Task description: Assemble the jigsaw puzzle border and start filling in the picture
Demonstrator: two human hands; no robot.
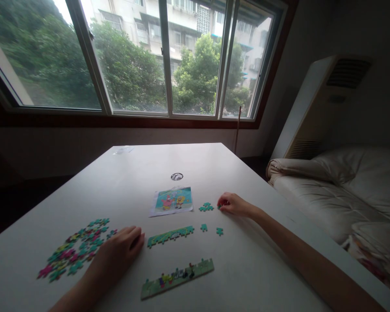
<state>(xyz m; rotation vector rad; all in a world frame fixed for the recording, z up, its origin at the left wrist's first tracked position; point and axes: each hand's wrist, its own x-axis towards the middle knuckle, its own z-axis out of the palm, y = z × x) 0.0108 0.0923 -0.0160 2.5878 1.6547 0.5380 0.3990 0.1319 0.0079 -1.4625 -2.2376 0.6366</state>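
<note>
My right hand (232,203) is pinching a small green puzzle piece (220,206) at the tabletop, and the fingers partly cover it. Just left of it lies a little cluster of teal puzzle pieces (206,207). Two loose teal pieces, one (203,227) and another (219,231), lie below. My left hand (125,242) rests on the table with its fingers curled in, and nothing shows in them. It is between a heap of mixed puzzle pieces (74,251) and a joined strip of green pieces (170,236). Nearer to me lies a longer assembled strip (178,277) with printed figures.
A paper with a cartoon picture (173,201) lies beyond the upper strip on the white table (260,268). Behind it is a round black-and-white mark (177,176). Clear plastic (122,150) lies at the far left corner. A sofa (312,186) stands to the right.
</note>
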